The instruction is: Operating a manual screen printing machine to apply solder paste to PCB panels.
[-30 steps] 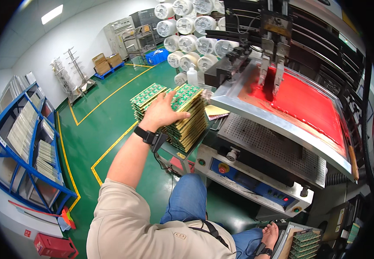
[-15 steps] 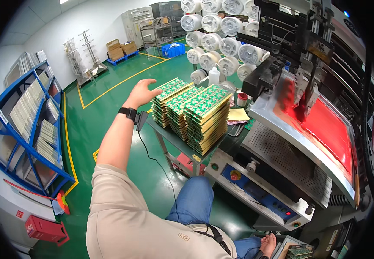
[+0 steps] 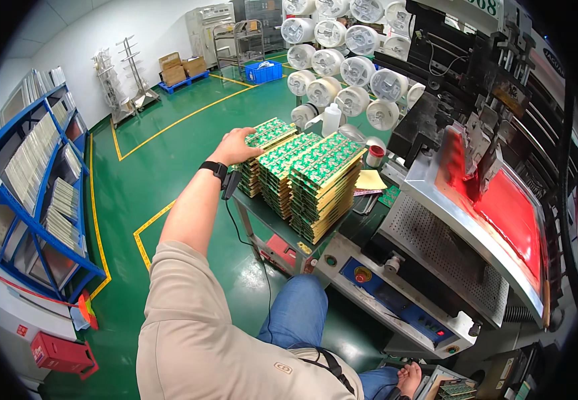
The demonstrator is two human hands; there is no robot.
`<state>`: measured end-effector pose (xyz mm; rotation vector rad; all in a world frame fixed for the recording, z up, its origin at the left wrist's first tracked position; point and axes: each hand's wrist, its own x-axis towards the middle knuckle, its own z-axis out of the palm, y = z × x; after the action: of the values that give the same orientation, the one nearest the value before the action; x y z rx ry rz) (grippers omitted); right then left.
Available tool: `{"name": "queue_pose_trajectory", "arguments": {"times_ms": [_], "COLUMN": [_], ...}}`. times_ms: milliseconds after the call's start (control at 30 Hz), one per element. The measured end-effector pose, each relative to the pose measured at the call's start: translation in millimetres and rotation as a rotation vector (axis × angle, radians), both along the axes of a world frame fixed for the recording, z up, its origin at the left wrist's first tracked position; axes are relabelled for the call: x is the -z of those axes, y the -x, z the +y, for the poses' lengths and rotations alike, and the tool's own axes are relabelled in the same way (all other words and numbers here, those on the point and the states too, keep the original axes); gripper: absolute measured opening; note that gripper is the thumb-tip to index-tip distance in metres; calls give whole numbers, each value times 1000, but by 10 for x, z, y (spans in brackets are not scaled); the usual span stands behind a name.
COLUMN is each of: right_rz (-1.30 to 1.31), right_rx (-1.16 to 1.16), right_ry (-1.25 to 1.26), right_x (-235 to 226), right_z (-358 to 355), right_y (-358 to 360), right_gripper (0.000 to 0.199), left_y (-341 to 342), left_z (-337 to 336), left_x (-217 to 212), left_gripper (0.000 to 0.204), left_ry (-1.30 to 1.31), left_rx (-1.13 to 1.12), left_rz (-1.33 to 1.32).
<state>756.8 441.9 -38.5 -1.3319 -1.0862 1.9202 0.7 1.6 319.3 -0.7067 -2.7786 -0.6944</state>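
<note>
Head view: three stacks of green circuit boards (image 3: 306,180) stand side by side on a small dark stand, and everything else is placed from them. Just right of the stacks lies a yellow sheet (image 3: 372,179) with a small red-capped pot (image 3: 375,155) behind it, and a white bottle (image 3: 331,119) stands behind the stacks. Further right sits the screen-printing machine with its red-inked frame (image 3: 512,217) tilted up over a perforated metal bed (image 3: 446,250). Behind the stacks hang rows of white rolls (image 3: 342,67). Well to the left of them, across the green floor, stands a blue rack of panels (image 3: 36,180).

The left hand (image 3: 236,145) lies on the near left edge of the leftmost stack, fingers loosely curled over the top board, a black watch (image 3: 215,169) at the wrist. The right hand (image 3: 409,380) is well apart from the stacks, low at the lower edge beside a small tray of boards (image 3: 458,390); whether it grips anything cannot be told
</note>
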Motion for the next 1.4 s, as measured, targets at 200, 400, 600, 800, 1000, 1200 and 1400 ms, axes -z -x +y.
{"name": "queue_pose_trajectory", "arguments": {"times_ms": [200, 400, 600, 800, 1000, 1200, 1400], "right_rz": [4, -18, -76, -311, -389, -400, -602], "right_rx": [-38, -27, -50, -351, -647, -442, -377], "right_ry": [17, 13, -58, -575, -1388, -1701, -1390], "right_x": [41, 71, -146, -1041, -2960, -3698, -3763], "right_z": [40, 63, -60, -354, -770, -324, 644], "right_y": [-2, -5, 159, 718, 1453, 1775, 2014], "right_gripper": [19, 20, 11, 12, 19, 19, 24], "left_y": [-29, -28, -799, -1794, -1957, -1998, -2051], "left_z": [0, -35, 2, 514, 1016, 990, 1119], "left_x": [3, 58, -384, -477, -415, -404, -418], "left_gripper": [76, 69, 60, 62, 66, 60, 56], "left_ry": [-76, -117, -323, -257, -114, -81, -43], "left_rx": [-10, -11, -15, 136, 113, 100, 28], "left_rz": [27, 60, 197, 275, 328, 221, 244]}}
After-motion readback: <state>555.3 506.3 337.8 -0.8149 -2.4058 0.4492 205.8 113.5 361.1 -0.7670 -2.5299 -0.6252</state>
